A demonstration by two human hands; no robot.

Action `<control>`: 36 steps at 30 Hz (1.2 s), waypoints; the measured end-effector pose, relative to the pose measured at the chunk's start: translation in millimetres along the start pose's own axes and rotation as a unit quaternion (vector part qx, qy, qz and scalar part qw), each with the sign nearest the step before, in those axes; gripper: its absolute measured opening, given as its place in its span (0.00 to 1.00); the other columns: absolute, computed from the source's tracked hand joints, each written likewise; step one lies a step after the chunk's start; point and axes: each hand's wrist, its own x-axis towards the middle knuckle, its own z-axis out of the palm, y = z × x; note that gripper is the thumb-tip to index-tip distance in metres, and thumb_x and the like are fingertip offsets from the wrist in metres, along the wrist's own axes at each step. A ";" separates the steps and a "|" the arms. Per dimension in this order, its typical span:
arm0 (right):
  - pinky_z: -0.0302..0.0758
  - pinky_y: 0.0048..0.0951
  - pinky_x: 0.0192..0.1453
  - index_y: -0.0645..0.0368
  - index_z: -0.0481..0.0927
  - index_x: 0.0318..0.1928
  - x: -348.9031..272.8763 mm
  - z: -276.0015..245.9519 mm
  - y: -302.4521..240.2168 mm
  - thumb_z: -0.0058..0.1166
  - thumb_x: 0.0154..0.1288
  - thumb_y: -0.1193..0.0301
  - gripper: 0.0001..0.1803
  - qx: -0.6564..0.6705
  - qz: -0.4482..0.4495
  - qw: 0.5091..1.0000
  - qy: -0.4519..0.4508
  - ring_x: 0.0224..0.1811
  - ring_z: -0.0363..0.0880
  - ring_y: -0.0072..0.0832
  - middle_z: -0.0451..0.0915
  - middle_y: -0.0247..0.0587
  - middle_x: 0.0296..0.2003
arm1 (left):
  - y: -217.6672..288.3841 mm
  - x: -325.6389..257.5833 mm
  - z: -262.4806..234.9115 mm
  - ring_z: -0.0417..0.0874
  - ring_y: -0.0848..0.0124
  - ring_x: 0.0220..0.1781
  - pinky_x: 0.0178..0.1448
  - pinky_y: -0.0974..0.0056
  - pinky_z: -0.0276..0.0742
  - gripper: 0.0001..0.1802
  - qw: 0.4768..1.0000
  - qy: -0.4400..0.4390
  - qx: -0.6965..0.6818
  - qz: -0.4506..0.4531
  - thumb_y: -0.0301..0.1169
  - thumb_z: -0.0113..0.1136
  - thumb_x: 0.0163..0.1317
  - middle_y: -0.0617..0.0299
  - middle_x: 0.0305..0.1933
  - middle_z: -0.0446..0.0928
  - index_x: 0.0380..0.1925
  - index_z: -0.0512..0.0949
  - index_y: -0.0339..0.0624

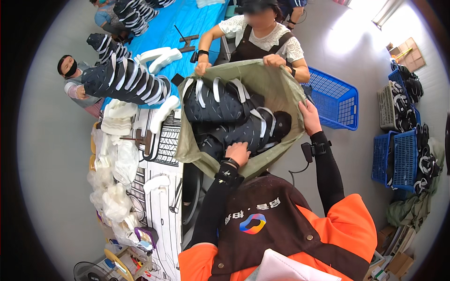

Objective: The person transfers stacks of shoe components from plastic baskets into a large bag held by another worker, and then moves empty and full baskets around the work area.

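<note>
A green woven sack (199,161) is held wide open in front of me. Inside lie nested stacks of black shoe soles (213,107) with pale strips between them. My left hand (238,153) reaches over the near rim and rests on the lower stack, fingers laid against it. At the sack's right rim, my right hand (309,117) grips the fabric, its thumb on the outer side. Across from me, a co-worker's two hands hold the far rim, one at the left corner and one near the middle. The bottom of the sack is hidden.
To the left stands a table (161,225) with a blue cover (187,18) at its far part, bearing a tall black stack (122,82), white foam-like pieces (164,114) and plastic bags (117,201). Blue crates (328,100) stand at right. Another person is beyond the table.
</note>
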 end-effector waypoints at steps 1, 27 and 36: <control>0.72 0.24 0.54 0.67 0.77 0.52 -0.5 1.3 -2.2 0.48 0.76 0.70 0.14 0.029 -0.018 0.999 -0.003 0.47 0.76 0.19 0.81 0.35 0.45 | 0.8 -6.2 -12.4 0.79 0.53 0.57 0.59 0.50 0.72 0.24 0.998 0.055 -0.038 0.022 0.45 0.64 0.60 0.53 0.51 0.81 0.49 0.79 0.39; 0.80 0.50 0.46 0.54 0.81 0.42 247.7 176.8 91.6 0.51 0.58 0.72 0.11 -0.598 -0.209 0.731 -0.254 0.41 0.84 0.52 0.84 0.56 0.36 | -36.0 -13.1 -61.8 0.80 0.54 0.29 0.34 0.52 0.76 0.21 0.916 0.395 -0.014 -0.063 0.18 0.56 0.47 0.57 0.31 0.78 0.43 0.81 0.45; 0.75 0.57 0.41 0.59 0.71 0.48 69.6 191.5 165.5 0.50 0.61 0.60 0.19 -0.532 -0.138 0.704 -0.450 0.35 0.80 0.59 0.82 0.60 0.31 | -125.9 148.8 41.0 0.76 0.50 0.48 0.49 0.49 0.76 0.09 0.929 0.320 -0.110 -0.153 0.32 0.55 0.61 0.53 0.42 0.74 0.39 0.76 0.42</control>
